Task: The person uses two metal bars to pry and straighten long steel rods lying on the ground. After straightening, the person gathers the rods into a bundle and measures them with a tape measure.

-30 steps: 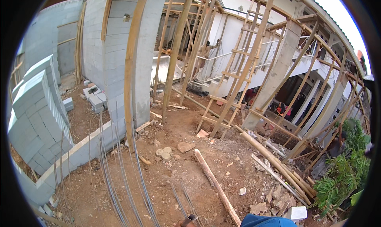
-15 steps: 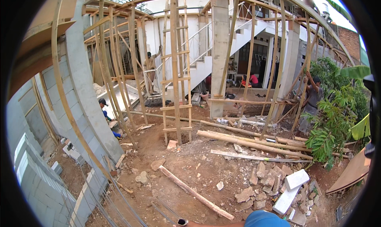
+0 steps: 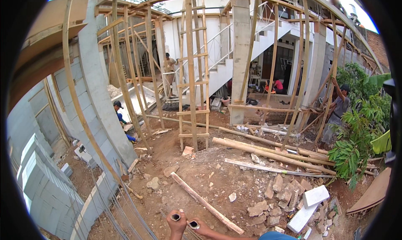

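At the lower edge both my hands are closed, side by side, around the ends of hollow tubes. My left hand (image 3: 178, 227) wraps the tube (image 3: 176, 217), its round dark opening facing up. Just right of it, my right hand (image 3: 203, 228) grips another tube (image 3: 194, 224) with a pale rim and dark inside. A blue sleeve (image 3: 277, 236) covers my right arm. The tubes' lower parts are out of sight. Thin metal rods (image 3: 125, 206) stretch along the ground to the left of my hands.
A wooden pole (image 3: 207, 203) lies just ahead. Broken stones (image 3: 272, 204) and white blocks (image 3: 307, 208) are piled right. Longer poles (image 3: 272, 155) cross the ground beyond. A ladder (image 3: 193, 85) and props stand ahead. Several people work farther off; one person (image 3: 340, 101) holds a post.
My left hand has come into view with a tube in it, and my right hand shows more fully. The view has shifted slightly, moving the scene rightward.
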The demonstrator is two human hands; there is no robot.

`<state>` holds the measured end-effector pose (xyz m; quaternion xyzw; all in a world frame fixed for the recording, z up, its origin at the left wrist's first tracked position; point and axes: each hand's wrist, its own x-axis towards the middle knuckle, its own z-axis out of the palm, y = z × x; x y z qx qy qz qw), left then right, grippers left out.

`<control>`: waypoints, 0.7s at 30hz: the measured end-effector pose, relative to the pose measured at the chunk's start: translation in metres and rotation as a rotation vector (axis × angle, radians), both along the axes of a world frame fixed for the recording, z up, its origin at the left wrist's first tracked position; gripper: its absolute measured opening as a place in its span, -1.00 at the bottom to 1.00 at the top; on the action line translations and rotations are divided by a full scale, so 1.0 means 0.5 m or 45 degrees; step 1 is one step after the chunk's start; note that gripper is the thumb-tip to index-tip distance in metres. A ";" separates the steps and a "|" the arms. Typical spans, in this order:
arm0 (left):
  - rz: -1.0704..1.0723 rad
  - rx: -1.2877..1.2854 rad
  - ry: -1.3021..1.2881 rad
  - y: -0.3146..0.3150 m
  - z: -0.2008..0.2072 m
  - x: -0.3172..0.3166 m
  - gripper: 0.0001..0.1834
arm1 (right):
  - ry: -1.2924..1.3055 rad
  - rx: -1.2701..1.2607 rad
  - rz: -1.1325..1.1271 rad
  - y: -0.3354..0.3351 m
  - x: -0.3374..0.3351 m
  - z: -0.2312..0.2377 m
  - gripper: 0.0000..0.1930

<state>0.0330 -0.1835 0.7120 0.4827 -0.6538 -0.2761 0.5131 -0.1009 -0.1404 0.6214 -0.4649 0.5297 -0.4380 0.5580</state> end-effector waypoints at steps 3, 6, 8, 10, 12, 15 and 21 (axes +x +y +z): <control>-0.017 -0.047 0.224 0.012 0.034 -0.044 -0.75 | -0.048 0.183 0.012 -0.001 -0.017 0.017 -0.52; 0.081 -0.183 0.381 0.019 0.052 -0.068 -0.76 | 0.104 0.155 0.056 -0.012 -0.025 0.064 -0.47; 0.031 -0.027 0.651 0.007 0.049 -0.068 -0.74 | 0.366 0.118 0.226 -0.026 -0.030 0.106 -0.45; 0.032 -0.009 0.659 -0.017 0.036 -0.053 -0.78 | 0.525 -0.019 0.338 -0.038 -0.033 0.148 -0.47; -0.019 0.001 0.626 -0.051 0.022 -0.032 -0.68 | 0.624 -0.111 0.399 -0.060 -0.029 0.182 -0.47; -0.187 0.063 0.872 -0.061 0.002 -0.012 -0.36 | 0.559 -0.048 0.634 -0.101 -0.004 0.193 -0.41; 0.497 -0.321 0.266 -0.015 0.008 0.001 -0.43 | 0.690 -0.550 0.869 -0.121 0.084 0.132 -0.50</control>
